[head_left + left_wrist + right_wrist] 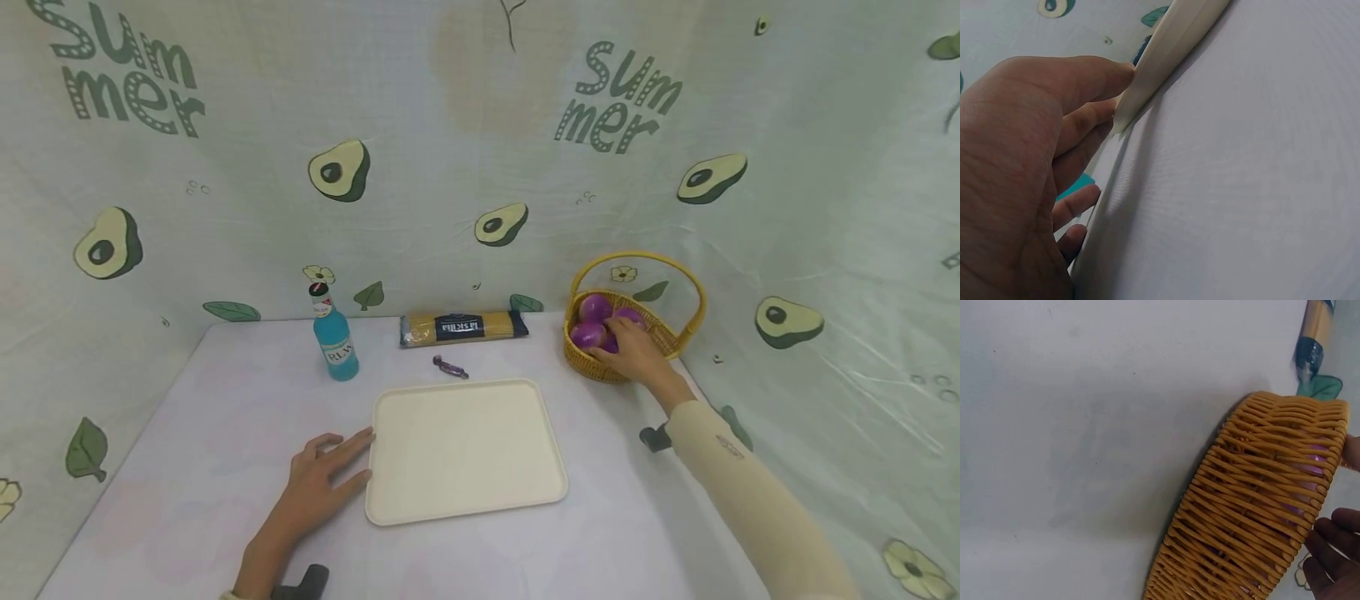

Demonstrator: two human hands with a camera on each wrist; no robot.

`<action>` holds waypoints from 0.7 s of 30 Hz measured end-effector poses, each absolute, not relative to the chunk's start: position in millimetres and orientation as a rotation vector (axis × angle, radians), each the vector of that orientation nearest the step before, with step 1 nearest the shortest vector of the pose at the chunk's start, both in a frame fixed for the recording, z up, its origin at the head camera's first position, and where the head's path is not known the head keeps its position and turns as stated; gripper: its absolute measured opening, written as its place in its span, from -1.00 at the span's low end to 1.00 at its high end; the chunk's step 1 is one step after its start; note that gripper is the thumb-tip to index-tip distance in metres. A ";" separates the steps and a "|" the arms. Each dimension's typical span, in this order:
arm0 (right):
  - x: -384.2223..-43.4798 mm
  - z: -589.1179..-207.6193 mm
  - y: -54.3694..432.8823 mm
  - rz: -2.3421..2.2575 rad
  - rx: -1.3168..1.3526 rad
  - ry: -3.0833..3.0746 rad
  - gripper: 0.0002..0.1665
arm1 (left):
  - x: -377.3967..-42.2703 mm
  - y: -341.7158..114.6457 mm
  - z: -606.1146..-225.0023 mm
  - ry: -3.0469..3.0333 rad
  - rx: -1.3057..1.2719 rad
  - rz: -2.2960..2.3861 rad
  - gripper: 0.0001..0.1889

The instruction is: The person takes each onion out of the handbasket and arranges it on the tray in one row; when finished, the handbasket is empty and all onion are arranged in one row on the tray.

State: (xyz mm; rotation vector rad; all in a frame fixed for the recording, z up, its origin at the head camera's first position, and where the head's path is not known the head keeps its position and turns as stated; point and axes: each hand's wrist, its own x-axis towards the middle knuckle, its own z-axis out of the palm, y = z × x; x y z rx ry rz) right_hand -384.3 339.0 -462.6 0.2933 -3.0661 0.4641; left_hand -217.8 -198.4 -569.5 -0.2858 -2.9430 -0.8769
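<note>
My left hand point(318, 479) rests at the left edge of a cream rectangular tray point(465, 450). Its fingers are extended and spread, and in the left wrist view the thumb and fingertips touch the tray's rim point(1163, 56). On the right, my right hand point(637, 354) reaches over the near rim of a yellow wicker basket point(588, 367). Several round, glossy purple onions point(588, 335) lie in it. The right thumb and fingers straddle one onion point(611, 342). The basket wall point(1241, 500) hides much of this contact in the right wrist view.
A blue bottle point(335, 337) with a black cap stands upright at the back left. Along the back lies a pack of spaghetti point(463, 327), and a small wrapped candy point(450, 367) lies between it and the tray. The basket's tall handle point(645, 255) arches upward. Patterned cloth surrounds the table.
</note>
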 end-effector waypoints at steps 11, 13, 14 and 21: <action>-398.3 -467.1 332.4 0.479 0.278 -3.126 -0.05 | -217.2 -199.5 -571.4 -2.941 -0.286 -0.846 -0.35; -401.2 -467.9 332.1 0.477 0.283 -3.131 -0.05 | -218.0 -199.7 -572.2 -2.946 -0.279 -0.844 -0.35; -402.7 -468.5 332.4 0.473 0.283 -3.134 -0.05 | -218.5 -199.7 -572.5 -2.948 -0.278 -0.841 -0.35; -412.7 -474.7 333.3 0.472 0.268 -3.148 -0.07 | -220.6 -199.8 -573.5 -2.940 -0.288 -0.864 -0.36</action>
